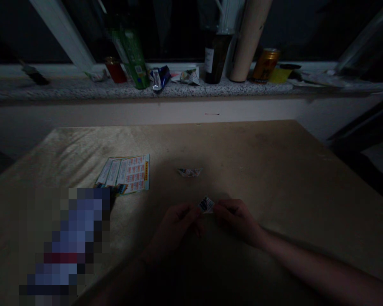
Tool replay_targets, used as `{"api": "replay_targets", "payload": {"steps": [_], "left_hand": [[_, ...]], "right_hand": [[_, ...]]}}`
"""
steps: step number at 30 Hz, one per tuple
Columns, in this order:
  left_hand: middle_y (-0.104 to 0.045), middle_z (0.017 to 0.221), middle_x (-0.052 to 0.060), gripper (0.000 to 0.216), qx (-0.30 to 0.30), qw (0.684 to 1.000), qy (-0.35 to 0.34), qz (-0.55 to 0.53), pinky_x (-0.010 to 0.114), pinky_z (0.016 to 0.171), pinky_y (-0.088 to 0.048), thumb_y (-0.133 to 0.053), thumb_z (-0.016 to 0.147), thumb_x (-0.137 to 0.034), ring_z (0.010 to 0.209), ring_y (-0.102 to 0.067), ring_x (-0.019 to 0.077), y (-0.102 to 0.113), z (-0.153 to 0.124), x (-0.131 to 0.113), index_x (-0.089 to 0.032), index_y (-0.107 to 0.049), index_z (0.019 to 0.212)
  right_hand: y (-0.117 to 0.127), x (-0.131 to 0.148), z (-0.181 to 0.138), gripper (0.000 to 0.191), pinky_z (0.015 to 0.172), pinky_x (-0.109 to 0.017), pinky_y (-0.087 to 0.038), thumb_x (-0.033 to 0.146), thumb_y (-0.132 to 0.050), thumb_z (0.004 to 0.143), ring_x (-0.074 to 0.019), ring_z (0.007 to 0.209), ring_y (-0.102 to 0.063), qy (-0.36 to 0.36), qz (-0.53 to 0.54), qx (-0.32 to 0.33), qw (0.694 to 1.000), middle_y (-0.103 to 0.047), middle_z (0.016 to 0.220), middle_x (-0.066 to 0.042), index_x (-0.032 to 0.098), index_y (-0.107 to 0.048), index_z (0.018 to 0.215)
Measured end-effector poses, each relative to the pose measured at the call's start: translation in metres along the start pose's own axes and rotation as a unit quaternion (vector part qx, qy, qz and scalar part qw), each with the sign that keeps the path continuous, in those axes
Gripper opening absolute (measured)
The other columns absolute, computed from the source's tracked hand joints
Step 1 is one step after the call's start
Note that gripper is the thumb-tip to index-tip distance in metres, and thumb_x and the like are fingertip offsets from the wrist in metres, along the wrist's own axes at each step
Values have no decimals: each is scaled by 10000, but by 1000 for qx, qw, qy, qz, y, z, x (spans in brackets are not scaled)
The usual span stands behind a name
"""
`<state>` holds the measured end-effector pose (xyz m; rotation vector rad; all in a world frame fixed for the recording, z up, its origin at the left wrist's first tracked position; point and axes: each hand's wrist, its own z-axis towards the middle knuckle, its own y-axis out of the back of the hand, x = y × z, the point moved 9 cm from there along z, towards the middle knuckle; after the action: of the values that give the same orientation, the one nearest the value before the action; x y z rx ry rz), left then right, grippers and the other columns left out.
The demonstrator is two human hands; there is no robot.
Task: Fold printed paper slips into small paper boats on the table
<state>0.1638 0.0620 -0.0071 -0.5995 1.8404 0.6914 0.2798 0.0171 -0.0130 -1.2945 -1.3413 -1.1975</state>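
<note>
Between my two hands is a small piece of folded printed paper [207, 205], roughly diamond-shaped with a point at the top. My left hand [181, 220] pinches its left corner between thumb and fingers. At the opposite corner, my right hand [238, 219] has its fingers closed on the paper. A little beyond them lies a small folded paper boat [190, 172] on the table. The light is dim, so the fine folds of the held paper do not show.
Printed sheets [127, 174] lie on the table [258, 157] to the left, beside a pixelated blue object [76, 238]. Along the granite windowsill [178, 90] stand a green bottle [135, 59], a dark cup [215, 59], a cardboard tube [250, 38], an orange can [266, 66] and crumpled wrappers [161, 77].
</note>
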Motion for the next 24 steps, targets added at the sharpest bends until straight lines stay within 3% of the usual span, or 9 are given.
{"api": "replay_targets", "payload": {"steps": [5,17,24], "left_hand": [[-610,602,-8,358,5,999,-17,45,217,592,-391,-467,874,-425,572,-537,131,-3,-2,0,-169,-580,652],[-573,572,-36,368,41,994,-46,86,198,570,-367,-389,919,-360,562,-533,122,-12,-4,-4,-185,-562,644],[-543,533,-43,383,48,991,-52,110,192,556,-360,-385,919,-367,525,-522,113,-16,-5,-5,-185,-543,621]], "right_hand": [[-13,10,-2,389,478,-207,-282,508,-487,854,-88,541,-346,44,-35,63,996,-406,593,37,161,-518,681],[-14,8,-2,359,478,-204,-277,452,-480,866,-82,528,-343,44,-45,77,995,-411,586,41,150,-537,680],[-5,3,0,362,470,-201,-321,488,-527,833,-92,522,-414,24,-39,16,999,-467,578,33,155,-563,696]]}}
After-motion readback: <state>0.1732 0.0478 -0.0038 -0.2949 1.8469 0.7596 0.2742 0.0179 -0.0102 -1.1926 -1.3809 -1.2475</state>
